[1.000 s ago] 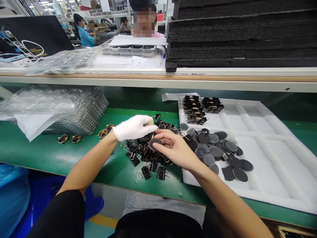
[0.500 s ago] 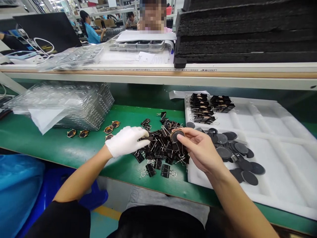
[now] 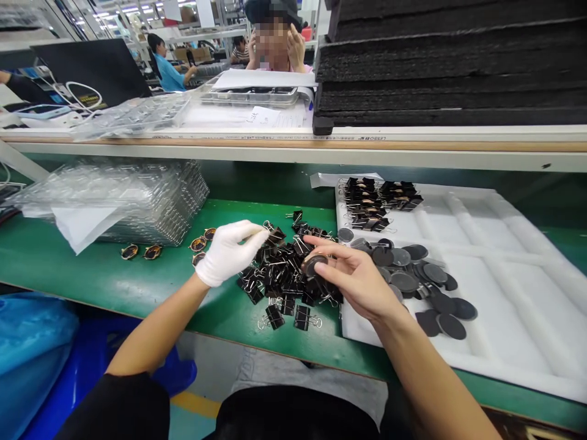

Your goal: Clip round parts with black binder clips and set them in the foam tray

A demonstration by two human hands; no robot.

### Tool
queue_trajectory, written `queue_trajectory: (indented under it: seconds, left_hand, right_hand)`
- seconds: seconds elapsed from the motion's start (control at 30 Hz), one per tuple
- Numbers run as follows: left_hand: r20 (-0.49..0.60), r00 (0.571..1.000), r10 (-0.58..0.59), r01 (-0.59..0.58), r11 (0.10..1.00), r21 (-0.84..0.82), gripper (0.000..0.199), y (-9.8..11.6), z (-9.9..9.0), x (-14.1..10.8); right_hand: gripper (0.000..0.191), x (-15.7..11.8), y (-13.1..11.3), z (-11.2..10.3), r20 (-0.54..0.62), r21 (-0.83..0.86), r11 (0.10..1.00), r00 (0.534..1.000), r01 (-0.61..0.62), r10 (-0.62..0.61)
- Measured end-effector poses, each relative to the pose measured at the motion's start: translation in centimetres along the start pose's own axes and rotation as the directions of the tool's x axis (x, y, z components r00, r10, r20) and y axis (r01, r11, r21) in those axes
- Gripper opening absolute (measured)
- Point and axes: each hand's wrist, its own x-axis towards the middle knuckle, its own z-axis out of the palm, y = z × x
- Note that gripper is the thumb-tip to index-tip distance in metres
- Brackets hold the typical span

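My left hand [image 3: 232, 250], in a white glove, pinches a black binder clip [image 3: 276, 236] by its wire handle, just above the heap. My right hand [image 3: 355, 275], bare, holds a round part [image 3: 314, 266] with a dark face between thumb and fingers; the fingers hide some of its rim. Beneath both hands lies a heap of black binder clips [image 3: 282, 272] with silver wire handles. Several gold-rimmed round parts [image 3: 198, 244] lie left of the heap, partly behind the glove.
A white foam tray [image 3: 513, 305] at right bears dark round discs [image 3: 452, 326] and rows of clipped parts [image 3: 367, 205]. Clear plastic trays [image 3: 151, 201] are stacked at back left. Above runs a shelf [image 3: 257, 153] with black foam sheets [image 3: 449, 73]. A person [image 3: 275, 43] sits beyond.
My left hand has lifted from the heap, up and left, and a binder clip now shows at its fingertips. My right hand has shifted slightly left and down with the round part.
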Motion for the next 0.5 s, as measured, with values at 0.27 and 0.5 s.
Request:
queue_trajectory:
  seconds: [0.27, 0.5]
  left_hand:
    - [0.111, 0.994, -0.024, 0.025, 1.000, -0.006, 0.019, 5.0, -0.3, -0.5]
    - [0.479, 0.874, -0.081, 0.010, 0.989, 0.149, 0.047, 5.4, -0.6, 0.5]
  right_hand:
    - [0.018, -0.5, 0.0, 0.2, 0.067, -0.076, 0.997, 0.998, 0.024, -0.019]
    - [0.017, -1.1, -0.9, -0.2, 0.174, -0.205, 0.977, 0.980, -0.061, 0.098]
